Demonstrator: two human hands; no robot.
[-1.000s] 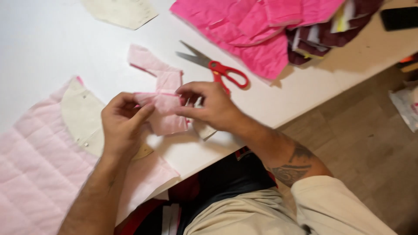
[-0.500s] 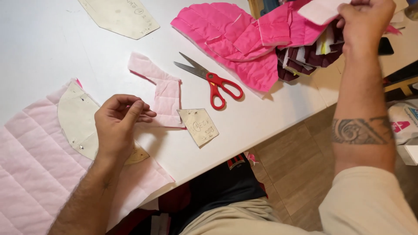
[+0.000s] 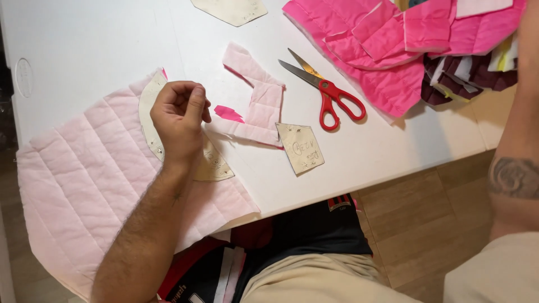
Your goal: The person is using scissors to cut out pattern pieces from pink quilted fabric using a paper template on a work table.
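My left hand [image 3: 178, 115] loosely curled, holding nothing I can make out, resting on curved paper pattern [image 3: 150, 106] atop pale pink quilted fabric [image 3: 84, 179]. Small pink scrap [image 3: 228, 113] just right of fingers. Right hand out of view, only forearm visible. I judge: keep pattern pinned flat.

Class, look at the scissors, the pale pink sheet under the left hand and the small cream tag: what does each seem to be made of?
Scissors: shiny metal blades, glossy red handles, probably plastic. Pale pink sheet: soft quilted fabric, stitched in lines. Cream tag: flat, stiff, likely card or paper.
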